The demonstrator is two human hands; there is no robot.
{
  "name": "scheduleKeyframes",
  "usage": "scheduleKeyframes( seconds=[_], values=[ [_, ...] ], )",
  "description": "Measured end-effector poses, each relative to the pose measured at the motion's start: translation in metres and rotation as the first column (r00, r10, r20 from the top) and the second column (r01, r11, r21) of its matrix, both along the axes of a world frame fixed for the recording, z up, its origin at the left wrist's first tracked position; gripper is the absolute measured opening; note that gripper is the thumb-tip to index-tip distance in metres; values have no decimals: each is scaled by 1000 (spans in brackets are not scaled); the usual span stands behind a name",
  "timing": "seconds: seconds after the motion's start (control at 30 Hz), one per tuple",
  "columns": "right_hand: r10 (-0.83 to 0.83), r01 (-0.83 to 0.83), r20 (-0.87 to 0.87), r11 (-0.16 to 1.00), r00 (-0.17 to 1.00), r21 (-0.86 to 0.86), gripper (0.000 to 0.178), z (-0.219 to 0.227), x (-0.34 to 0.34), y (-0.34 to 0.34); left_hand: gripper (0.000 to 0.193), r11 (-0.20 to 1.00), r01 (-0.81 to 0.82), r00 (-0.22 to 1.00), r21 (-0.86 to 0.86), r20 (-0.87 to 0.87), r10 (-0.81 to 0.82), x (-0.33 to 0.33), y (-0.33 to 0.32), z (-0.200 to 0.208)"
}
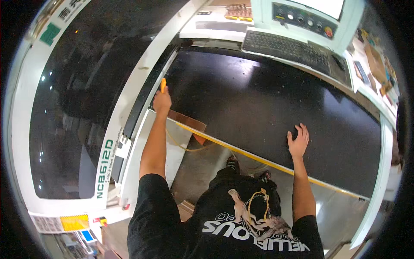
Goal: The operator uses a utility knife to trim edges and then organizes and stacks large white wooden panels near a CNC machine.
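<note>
Leftward of both hands (pixel 162 102) (pixel 298 144), green lettering (pixel 104 169).

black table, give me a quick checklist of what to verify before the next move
1. Left hand has a grip on the orange-yellow tool: ok, closed around it.
2. Tip of that tool safe: cannot tell, too small to make out.
3. Right hand holds nothing: ok, open and spread at the black table.
4. Right hand bearing on the surface: cannot tell, contact does not show.
5. Tabletop free of specks: not ok, small pale specks show.
6. Keyboard apart from both hands: ok, beyond the table's far edge.
</note>
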State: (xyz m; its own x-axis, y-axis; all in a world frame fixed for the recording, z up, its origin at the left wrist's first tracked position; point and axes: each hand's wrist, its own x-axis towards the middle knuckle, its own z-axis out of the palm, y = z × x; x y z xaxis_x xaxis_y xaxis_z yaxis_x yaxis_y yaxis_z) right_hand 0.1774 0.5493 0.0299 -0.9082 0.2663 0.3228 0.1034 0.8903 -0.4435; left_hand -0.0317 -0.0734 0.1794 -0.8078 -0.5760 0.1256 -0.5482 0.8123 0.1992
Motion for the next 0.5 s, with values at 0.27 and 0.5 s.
scheduleKeyframes(
  seconds=[0.27,0.5],
  values=[
    [-67,67,34,998,997,-8,48,7,-3,-3,77,985,122,993,-122,23,-120,-25,2,3],
    [-69,71,36,997,997,-45,46,10,-2,-1,76,988,133,983,81,115,-142,-41,36,10]
  ],
)
